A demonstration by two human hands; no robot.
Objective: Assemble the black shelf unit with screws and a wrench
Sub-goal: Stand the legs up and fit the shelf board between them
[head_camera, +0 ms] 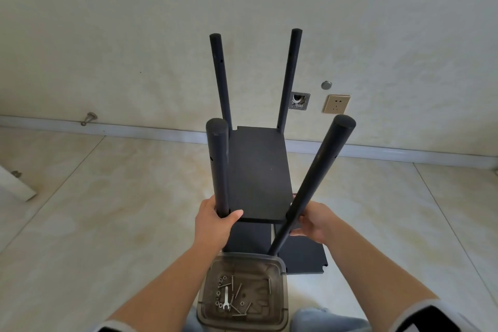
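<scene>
A black shelf board (258,172) sits between four black round posts on the tiled floor. My left hand (215,221) grips the near left post (217,167) at the board's near left corner, thumb lying on the board. My right hand (312,221) holds the near right post (315,178), which leans out to the right, at the board's near right corner. The two far posts (221,78) (289,78) stand upright by the wall. A clear plastic box (244,291) in front of me holds a silver wrench (226,302), several screws and washers.
Two more black boards (304,256) lie flat on the floor under the unit. A wall with a socket (336,104) and an open wall box (299,101) is close behind. A door stop (89,118) and a white panel (14,183) are at the left.
</scene>
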